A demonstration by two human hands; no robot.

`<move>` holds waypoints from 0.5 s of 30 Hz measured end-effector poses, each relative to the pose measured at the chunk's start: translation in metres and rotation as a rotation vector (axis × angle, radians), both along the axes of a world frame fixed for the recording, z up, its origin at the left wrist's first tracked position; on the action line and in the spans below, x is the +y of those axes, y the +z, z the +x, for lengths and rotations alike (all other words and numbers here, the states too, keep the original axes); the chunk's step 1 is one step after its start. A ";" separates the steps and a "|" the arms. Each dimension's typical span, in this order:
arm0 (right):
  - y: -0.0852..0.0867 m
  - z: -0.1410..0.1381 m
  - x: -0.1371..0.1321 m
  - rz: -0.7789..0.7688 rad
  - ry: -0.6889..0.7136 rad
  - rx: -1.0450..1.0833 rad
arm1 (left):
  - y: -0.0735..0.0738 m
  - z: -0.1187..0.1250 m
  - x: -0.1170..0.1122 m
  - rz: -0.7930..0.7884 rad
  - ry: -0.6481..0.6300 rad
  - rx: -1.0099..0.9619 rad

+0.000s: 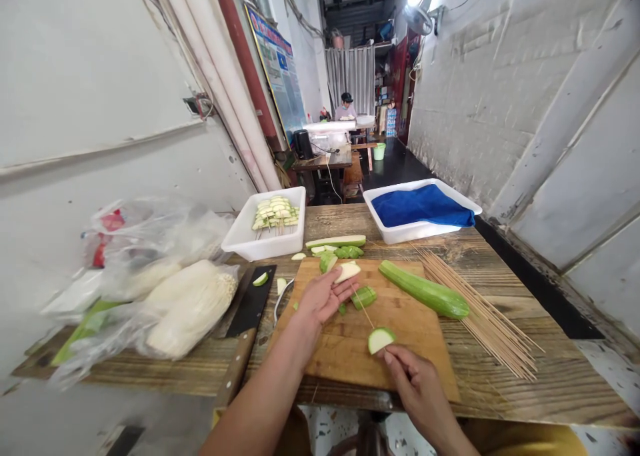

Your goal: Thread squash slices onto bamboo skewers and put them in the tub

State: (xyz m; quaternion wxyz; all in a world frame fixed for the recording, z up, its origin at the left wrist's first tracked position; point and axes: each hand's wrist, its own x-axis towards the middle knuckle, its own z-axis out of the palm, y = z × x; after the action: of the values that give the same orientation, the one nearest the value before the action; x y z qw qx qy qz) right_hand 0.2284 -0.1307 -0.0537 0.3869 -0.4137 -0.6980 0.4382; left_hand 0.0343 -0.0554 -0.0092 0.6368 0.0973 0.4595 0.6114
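My left hand [323,299] is over the chopping board [345,356], fingers stretched, with a pale zucchini slice [349,271] held by the thumb against them. A thin bamboo skewer [363,309] runs from my left fingers towards my right hand [417,383]. On its near end sits a half-round zucchini slice [381,340]. My right thumb and finger pinch at that slice's lower edge, where the skewer's end is hidden. Cut zucchini pieces [364,298] lie on the board beside my left fingers. A long zucchini [425,289] rests across the board's right side.
Loose skewers [485,316] lie at right. A cleaver [245,329] lies left of the board, near bagged pale food [185,303]. Behind stand a white tub [240,239] of skewered slices and another tub [425,233] with blue cloth [420,207]. A person [346,108] sits far back.
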 end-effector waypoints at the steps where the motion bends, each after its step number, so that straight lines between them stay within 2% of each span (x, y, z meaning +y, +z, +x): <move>1: 0.000 0.000 0.000 -0.007 0.001 -0.002 | 0.000 0.000 0.000 0.000 0.003 -0.003; 15: -0.004 0.001 -0.001 -0.024 0.000 -0.010 | 0.001 0.002 -0.002 -0.004 0.003 -0.010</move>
State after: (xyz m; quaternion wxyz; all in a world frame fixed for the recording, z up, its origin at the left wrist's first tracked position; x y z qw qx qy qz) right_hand 0.2291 -0.1313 -0.0576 0.3781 -0.4206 -0.6947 0.4445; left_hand 0.0358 -0.0575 -0.0083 0.6385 0.0924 0.4577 0.6118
